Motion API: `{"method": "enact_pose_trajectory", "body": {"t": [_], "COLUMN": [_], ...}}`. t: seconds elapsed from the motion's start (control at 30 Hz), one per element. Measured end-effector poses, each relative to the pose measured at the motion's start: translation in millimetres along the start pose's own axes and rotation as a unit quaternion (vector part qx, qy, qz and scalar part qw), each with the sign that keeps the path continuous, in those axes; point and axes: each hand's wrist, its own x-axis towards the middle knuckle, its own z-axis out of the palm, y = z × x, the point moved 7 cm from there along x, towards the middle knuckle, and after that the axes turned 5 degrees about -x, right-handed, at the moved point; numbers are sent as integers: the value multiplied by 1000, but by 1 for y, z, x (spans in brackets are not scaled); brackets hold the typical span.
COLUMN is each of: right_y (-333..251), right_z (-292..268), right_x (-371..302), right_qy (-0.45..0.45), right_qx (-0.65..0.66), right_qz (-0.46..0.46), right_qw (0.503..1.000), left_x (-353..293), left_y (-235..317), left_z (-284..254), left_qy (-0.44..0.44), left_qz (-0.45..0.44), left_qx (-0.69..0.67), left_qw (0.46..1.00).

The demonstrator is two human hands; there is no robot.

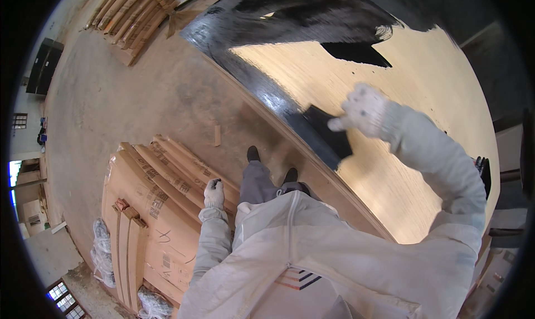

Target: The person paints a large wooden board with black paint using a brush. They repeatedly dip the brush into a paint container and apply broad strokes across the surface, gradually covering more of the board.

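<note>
My right hand [365, 111], in a white knitted glove, is closed over a large pale panel [412, 96] with wood-like grain. Motion blurs it slightly, and what its fingers hold is hidden. Against its thumb side lies a black, straight-edged patch [330, 135]; whether this is a flat tool or wet coating I cannot tell. Glossy black coating [256, 79] covers the panel's near-left border and much of its far end, with bare pale surface between. My left hand [214, 193], also gloved, hangs curled into a loose fist beside the flat brown cartons, with nothing visible in it.
Flat brown cartons [161, 191] lean in a stack at lower left, with cardboard strips [127, 252] and plastic-wrapped bundles [102, 249] beside them. More cartons [131, 15] stand at far left. A small cardboard piece [217, 135] lies on the concrete floor [167, 90] near my feet.
</note>
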Motion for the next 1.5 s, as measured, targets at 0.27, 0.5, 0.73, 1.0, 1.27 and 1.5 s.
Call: {"method": "enact_pose_trajectory", "body": {"t": [0.27,0.5,0.73,1.0,1.27,1.5], "right_y": [21,80,114,46,-112,-124], "right_z": [-17,-74,-118,-39,-78,-114], "right_x": [36,149,163,121,226,252], "right_qy": [17,62,48,223,383,347], "right_qx": [8,-5,-70,459,827,890], "right_qz": [15,121,133,302,283,167], "right_qw": [1000,991,988,805,297,242], "left_x": [2,53,134,121,50,120], "left_y": [-11,58,146,398,503,500], "left_z": [-21,-27,-26,-41,13,37], "left_qy": [24,21,-32,-152,-349,-265], "left_qz": [20,73,105,365,516,495], "left_qx": [-12,-81,-124,32,273,522], "left_qw": [999,994,986,918,733,642]}}
